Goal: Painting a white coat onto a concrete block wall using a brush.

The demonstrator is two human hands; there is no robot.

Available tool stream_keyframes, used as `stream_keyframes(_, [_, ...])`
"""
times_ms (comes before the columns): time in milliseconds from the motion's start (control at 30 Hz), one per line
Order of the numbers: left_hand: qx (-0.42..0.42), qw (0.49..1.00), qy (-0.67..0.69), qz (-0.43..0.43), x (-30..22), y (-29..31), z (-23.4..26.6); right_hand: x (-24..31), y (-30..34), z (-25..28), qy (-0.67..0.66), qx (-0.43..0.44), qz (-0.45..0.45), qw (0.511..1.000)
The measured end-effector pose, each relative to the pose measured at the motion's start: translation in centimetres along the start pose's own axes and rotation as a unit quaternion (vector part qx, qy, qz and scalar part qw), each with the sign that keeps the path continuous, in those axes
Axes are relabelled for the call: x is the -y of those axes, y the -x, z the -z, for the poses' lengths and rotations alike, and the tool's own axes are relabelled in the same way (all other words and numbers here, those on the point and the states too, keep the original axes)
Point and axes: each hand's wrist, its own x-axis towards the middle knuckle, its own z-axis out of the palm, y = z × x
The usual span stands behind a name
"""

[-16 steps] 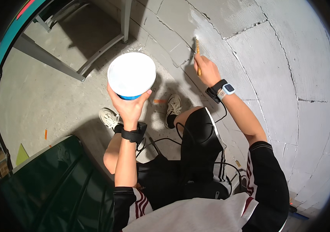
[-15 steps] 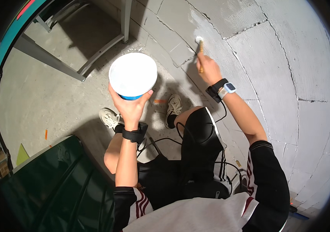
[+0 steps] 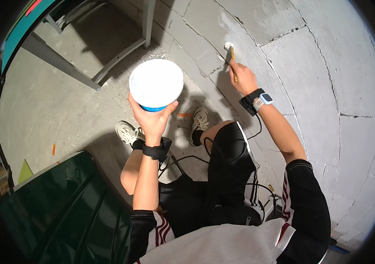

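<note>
In my left hand (image 3: 152,121) is a round tub of white paint (image 3: 156,84) with a blue side, held up from below with the fingers and thumb wrapped round it. My right hand (image 3: 243,79) grips a paintbrush (image 3: 233,57) by its yellow-brown handle. White paint covers the bristles, which touch the grey block wall (image 3: 284,79). Around and above the brush tip lies a patch of fresh white on the wall. Dark cracks and joints run between the blocks.
A grey metal table frame (image 3: 60,61) stands on the concrete floor (image 3: 33,105) at the upper left. At lower left is a large dark green panel-like object (image 3: 69,207). Black cables (image 3: 192,158) hang around my knees. My shoes (image 3: 200,119) are below the tub.
The tub, both hands and the brush sit slightly further right in the picture, as does much of the scene. The brush still touches the wall near the same spot.
</note>
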Motion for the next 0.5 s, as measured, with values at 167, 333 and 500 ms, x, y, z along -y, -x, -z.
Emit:
stream_keyframes(167, [-0.011,1.000,-0.005,0.005,0.3,-0.2,0.6,0.8,4.6,1.0,-0.007,0.033,-0.114,0.993])
stream_keyframes(333, [-0.025,1.000,0.005,0.007,-0.1,-0.5,0.1,0.9,1.6,1.5,-0.046,-0.024,0.055,0.997])
stream_keyframes(500, [0.007,1.000,0.002,0.004,-0.7,0.2,-0.7,-0.3,-2.4,0.6,0.015,-0.068,0.099,0.993])
